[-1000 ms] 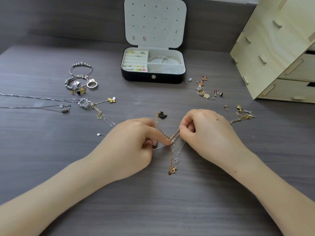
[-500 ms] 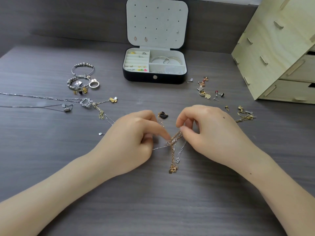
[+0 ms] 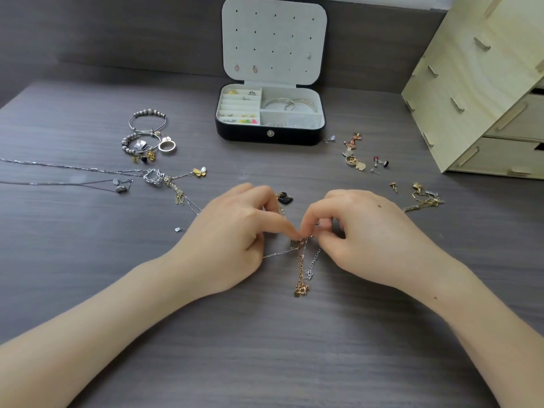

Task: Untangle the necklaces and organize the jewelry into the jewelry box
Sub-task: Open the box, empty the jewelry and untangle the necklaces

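Lying between the two hands, the tangled necklaces are pinched at the knot by the left hand and the right hand, with fingertips curled and almost touching. A gold end and a silver end are stretched back toward the wrists on the table. A black pendant is seen just past the left hand's knuckles. The jewelry box is set open well beyond both hands, with bangles inside. Bracelets and long silver chains are spread out beyond the left hand. Small earrings are scattered beyond the right hand.
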Action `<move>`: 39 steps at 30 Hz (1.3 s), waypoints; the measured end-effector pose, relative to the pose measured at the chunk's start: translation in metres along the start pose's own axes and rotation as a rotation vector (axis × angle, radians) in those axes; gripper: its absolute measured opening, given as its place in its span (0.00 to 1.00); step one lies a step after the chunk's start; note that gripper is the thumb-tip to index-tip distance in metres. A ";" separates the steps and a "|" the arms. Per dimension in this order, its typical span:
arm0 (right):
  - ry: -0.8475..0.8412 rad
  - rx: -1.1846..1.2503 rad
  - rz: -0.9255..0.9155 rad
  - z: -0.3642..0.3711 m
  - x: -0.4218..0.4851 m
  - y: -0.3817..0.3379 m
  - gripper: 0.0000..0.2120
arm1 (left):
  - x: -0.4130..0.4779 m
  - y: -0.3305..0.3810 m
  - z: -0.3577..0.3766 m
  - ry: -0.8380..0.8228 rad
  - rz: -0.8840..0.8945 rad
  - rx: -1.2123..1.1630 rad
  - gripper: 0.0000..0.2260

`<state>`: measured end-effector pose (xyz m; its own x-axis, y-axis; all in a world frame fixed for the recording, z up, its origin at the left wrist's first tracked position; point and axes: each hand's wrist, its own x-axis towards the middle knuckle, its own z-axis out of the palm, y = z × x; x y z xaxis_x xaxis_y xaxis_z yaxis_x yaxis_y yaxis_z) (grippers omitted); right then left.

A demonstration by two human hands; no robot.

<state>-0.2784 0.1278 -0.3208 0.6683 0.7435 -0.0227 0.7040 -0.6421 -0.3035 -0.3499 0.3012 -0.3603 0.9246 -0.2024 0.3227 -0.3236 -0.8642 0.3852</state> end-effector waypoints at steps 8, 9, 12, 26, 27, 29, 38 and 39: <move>-0.058 -0.025 -0.009 -0.004 -0.002 0.000 0.12 | 0.004 0.000 -0.005 0.041 0.006 0.147 0.25; -0.069 -0.023 -0.011 -0.004 -0.002 0.000 0.12 | 0.004 -0.001 -0.005 0.045 0.008 0.158 0.25; -0.086 -0.018 -0.018 -0.005 -0.002 0.002 0.13 | 0.004 -0.002 -0.006 0.054 0.012 0.175 0.25; 0.080 0.080 0.046 0.013 0.052 -0.001 0.12 | 0.003 0.000 -0.008 0.012 0.076 0.103 0.26; 0.070 0.079 0.041 0.015 0.054 -0.001 0.10 | 0.003 0.000 -0.008 0.001 0.082 0.107 0.26; 0.061 0.109 0.049 0.015 0.057 0.000 0.07 | 0.003 -0.001 -0.010 -0.016 0.088 0.111 0.26; 0.002 0.254 0.094 0.006 0.027 0.009 0.11 | 0.003 -0.002 -0.014 -0.060 0.073 0.104 0.27; -0.026 0.251 0.098 0.005 0.024 0.008 0.11 | 0.003 -0.003 -0.014 -0.064 0.071 0.096 0.27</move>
<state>-0.2578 0.1416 -0.3284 0.7220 0.6864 -0.0869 0.5524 -0.6475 -0.5250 -0.3491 0.3093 -0.3485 0.9120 -0.2912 0.2889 -0.3710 -0.8860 0.2783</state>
